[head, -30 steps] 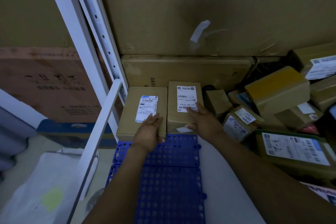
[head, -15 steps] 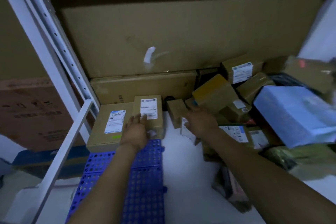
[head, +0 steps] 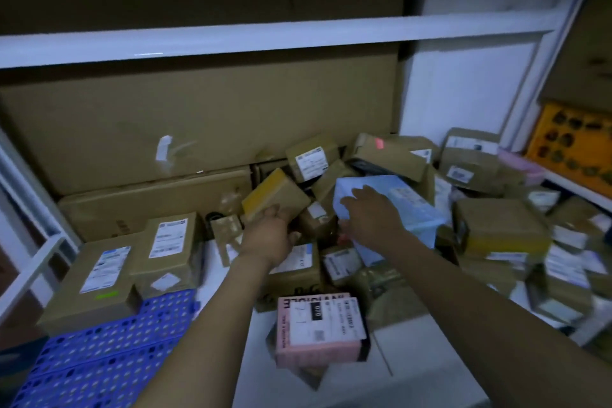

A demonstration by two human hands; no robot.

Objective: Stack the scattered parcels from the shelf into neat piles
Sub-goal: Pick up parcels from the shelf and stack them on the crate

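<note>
The person is reaching into the heap of parcels on the shelf (head: 231,41). The right hand (head: 374,214) is lying on the light blue parcel (head: 409,205), its grip spread flat across the top, and the parcel is tilting on the heap directly beneath it. The left hand (head: 271,235) is cupping the near corner of the yellow-taped box (head: 273,194), just left of the blue one; blur is hiding whether that grip is closed. The two boxes (head: 132,265) already set side by side are sitting well to the left, so the left hand is nearer them.
</note>
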